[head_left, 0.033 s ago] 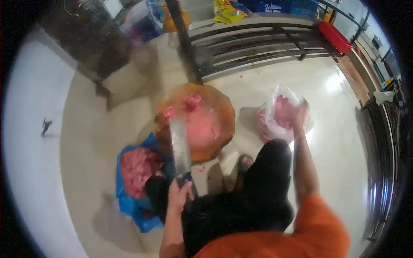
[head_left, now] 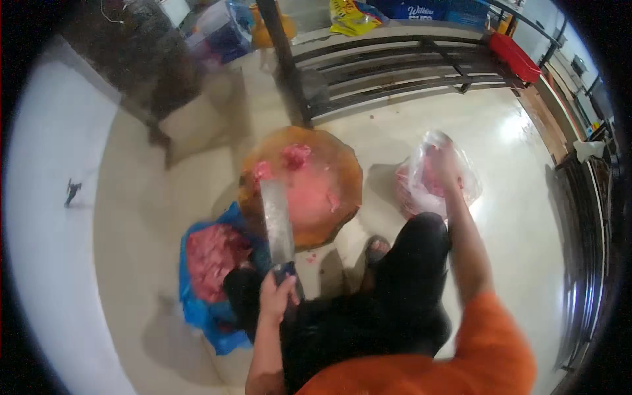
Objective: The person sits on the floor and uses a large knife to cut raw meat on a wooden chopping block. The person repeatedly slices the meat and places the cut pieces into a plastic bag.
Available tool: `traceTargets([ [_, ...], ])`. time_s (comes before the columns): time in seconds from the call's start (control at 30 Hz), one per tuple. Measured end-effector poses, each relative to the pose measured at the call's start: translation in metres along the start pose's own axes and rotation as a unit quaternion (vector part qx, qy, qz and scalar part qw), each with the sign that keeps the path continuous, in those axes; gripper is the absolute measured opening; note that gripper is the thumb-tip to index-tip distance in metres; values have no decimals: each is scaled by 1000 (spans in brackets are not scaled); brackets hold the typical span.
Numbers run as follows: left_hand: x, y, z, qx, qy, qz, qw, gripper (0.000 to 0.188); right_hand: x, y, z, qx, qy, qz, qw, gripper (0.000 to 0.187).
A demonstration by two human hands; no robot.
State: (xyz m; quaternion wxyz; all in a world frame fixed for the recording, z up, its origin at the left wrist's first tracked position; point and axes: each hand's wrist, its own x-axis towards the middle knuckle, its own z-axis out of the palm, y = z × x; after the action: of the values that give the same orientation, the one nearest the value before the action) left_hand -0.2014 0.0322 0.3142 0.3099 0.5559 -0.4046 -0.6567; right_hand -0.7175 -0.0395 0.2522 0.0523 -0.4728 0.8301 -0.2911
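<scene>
My left hand (head_left: 276, 295) is closed around the dark handle of a cleaver (head_left: 278, 220). The broad blade points away from me and overlaps the near left part of a round wooden chopping block (head_left: 347, 181). A few pieces of raw meat (head_left: 297, 155) lie on the block, and its middle is stained pink. To the right, my right hand (head_left: 446, 166) is at the mouth of a clear plastic bag (head_left: 418, 197) filled with raw meat; motion blur hides its fingers. Beside my left leg, a larger heap of raw meat (head_left: 214, 260) rests on a blue plastic bag (head_left: 204, 319).
Beyond the block runs a dark slatted rack (head_left: 388, 66) with an upright post (head_left: 283, 59). A red container (head_left: 515, 58) sits at its right end, and a yellow packet (head_left: 355, 16) lies behind it. Small meat scraps (head_left: 311, 257) dot the tiled floor.
My right hand has shifted slightly left, further over the opening of the clear bag. The left hand and cleaver stay in place.
</scene>
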Motion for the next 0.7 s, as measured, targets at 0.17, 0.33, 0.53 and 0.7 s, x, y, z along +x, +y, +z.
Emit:
traceTargets([
  [0.17, -11, 8, -3, -26, 45, -5, 999, 16, 17, -264, 52, -39, -333, -351, 874, 38],
  [0.33, -12, 9, 14, 16, 25, 64, 997, 15, 20, -269, 159, -16, -234, -202, 951, 31],
  [0.53, -25, 1, -11, 60, 24, 74, 995, 18, -30, -272, 146, 3, -200, -213, 956, 29],
  [0.7, -11, 32, 25, 196, 65, 110, 972, 29, -66, -238, 123, 290, -251, -230, 894, 27],
])
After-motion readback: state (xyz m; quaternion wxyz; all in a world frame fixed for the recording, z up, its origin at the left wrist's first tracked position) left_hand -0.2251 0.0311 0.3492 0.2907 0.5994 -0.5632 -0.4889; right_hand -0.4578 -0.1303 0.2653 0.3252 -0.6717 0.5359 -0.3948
